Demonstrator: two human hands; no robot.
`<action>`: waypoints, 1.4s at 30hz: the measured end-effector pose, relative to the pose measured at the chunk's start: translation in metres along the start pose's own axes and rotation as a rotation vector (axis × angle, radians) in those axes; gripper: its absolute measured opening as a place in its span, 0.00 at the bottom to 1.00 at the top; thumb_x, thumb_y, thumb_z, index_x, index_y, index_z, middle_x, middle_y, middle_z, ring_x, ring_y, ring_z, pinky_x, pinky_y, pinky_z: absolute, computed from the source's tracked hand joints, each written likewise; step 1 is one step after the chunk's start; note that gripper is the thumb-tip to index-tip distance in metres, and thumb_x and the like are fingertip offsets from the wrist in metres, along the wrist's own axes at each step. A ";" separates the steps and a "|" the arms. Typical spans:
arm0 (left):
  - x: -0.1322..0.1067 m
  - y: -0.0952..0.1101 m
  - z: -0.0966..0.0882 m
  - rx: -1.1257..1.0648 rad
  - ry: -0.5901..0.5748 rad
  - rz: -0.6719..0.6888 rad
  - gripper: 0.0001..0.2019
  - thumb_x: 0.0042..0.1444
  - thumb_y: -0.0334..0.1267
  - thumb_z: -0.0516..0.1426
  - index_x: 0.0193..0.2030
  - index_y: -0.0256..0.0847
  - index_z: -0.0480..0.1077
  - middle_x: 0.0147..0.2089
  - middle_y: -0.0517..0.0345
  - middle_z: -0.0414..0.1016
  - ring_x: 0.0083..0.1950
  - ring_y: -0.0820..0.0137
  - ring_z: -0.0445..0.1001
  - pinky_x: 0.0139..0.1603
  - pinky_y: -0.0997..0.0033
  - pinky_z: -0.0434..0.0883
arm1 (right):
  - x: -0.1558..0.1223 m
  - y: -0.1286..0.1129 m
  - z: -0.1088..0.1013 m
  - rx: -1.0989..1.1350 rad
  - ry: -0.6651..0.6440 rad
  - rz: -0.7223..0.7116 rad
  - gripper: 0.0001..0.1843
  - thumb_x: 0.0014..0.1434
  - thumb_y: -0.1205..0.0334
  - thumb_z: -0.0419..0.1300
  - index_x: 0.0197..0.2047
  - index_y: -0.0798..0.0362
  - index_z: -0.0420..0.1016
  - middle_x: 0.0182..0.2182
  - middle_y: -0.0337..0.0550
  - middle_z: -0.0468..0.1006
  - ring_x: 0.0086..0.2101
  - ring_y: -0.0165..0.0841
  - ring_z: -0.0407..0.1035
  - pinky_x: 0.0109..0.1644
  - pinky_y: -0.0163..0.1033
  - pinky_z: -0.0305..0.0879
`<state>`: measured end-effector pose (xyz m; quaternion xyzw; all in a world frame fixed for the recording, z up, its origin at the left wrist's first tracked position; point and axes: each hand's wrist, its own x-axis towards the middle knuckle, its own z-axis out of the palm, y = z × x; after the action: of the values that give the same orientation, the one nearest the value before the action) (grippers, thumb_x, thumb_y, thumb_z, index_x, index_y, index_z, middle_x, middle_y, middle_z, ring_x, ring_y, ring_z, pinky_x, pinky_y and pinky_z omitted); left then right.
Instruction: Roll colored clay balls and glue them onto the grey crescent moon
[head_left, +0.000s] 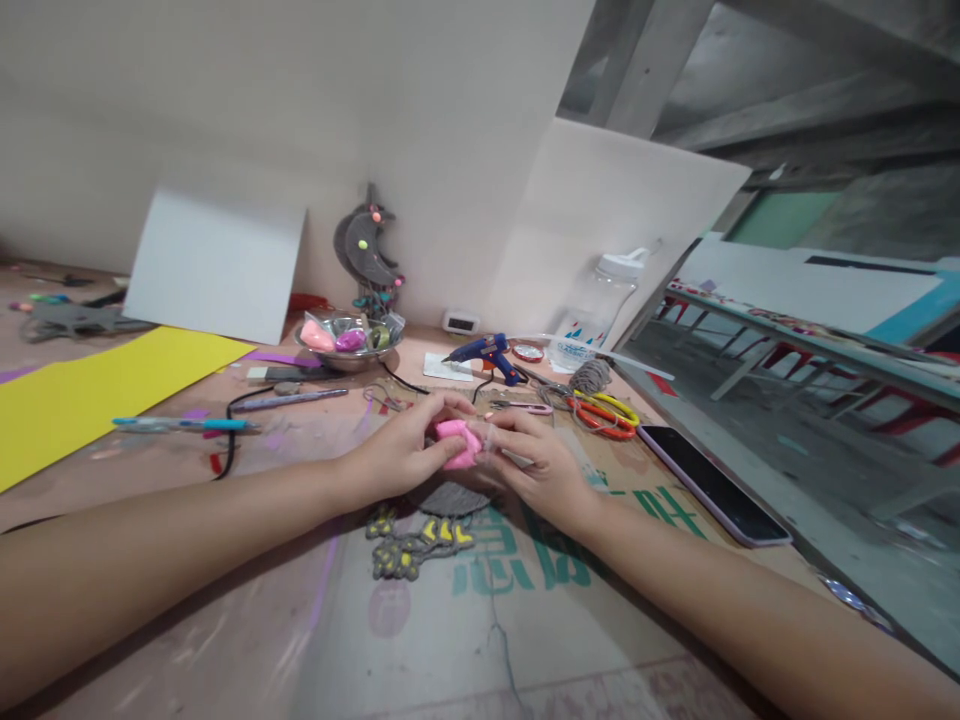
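A lump of bright pink clay [460,450], which seems to be in a clear plastic wrapper, is between my hands above the mat. My left hand [405,450] is closed round its left side, thumb pressed on the front. At the right, the fingers of my right hand [544,465] pinch the wrapper's clear end. Under both hands lies a grey round piece [454,495], its far part hidden. Just nearer to me are small grey shapes with yellow fillings [420,545] on the clear sheet.
Behind my hands are a blue glue gun [484,352], a metal bowl [352,355] of colored clay packets and orange-handled scissors [604,418]. A phone [709,485] lies at right, near a clear bottle [596,310]. Yellow sheet [112,390] and a pen [184,425] lie left.
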<state>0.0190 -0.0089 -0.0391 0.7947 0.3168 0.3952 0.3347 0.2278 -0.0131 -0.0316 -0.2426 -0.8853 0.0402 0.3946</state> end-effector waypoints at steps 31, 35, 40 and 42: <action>0.006 0.004 -0.003 -0.084 -0.076 -0.175 0.12 0.55 0.43 0.57 0.41 0.37 0.72 0.36 0.58 0.76 0.36 0.70 0.72 0.35 0.76 0.67 | 0.003 -0.005 0.000 -0.016 0.038 -0.005 0.12 0.63 0.66 0.55 0.48 0.46 0.75 0.35 0.43 0.73 0.38 0.33 0.71 0.40 0.38 0.70; 0.005 0.005 -0.002 -0.132 -0.062 -0.175 0.13 0.55 0.44 0.57 0.41 0.37 0.72 0.39 0.57 0.76 0.38 0.70 0.73 0.38 0.74 0.69 | 0.002 -0.003 0.001 -0.060 0.023 -0.044 0.11 0.62 0.66 0.56 0.46 0.48 0.73 0.39 0.45 0.75 0.39 0.33 0.71 0.41 0.38 0.70; 0.004 0.009 -0.002 -0.036 -0.070 -0.172 0.16 0.51 0.44 0.61 0.45 0.40 0.72 0.42 0.59 0.76 0.41 0.69 0.73 0.42 0.73 0.69 | 0.002 -0.007 0.000 -0.040 0.033 0.027 0.07 0.61 0.67 0.56 0.41 0.51 0.74 0.36 0.45 0.74 0.38 0.33 0.71 0.41 0.38 0.69; 0.004 0.009 -0.002 -0.005 -0.073 -0.157 0.15 0.52 0.45 0.60 0.45 0.40 0.72 0.42 0.59 0.76 0.39 0.70 0.73 0.41 0.74 0.68 | 0.003 -0.008 0.000 0.005 0.048 0.067 0.06 0.61 0.67 0.56 0.40 0.51 0.74 0.36 0.44 0.74 0.37 0.32 0.71 0.41 0.38 0.69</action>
<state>0.0213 -0.0101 -0.0298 0.7805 0.3647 0.3395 0.3777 0.2232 -0.0188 -0.0277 -0.2721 -0.8669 0.0498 0.4147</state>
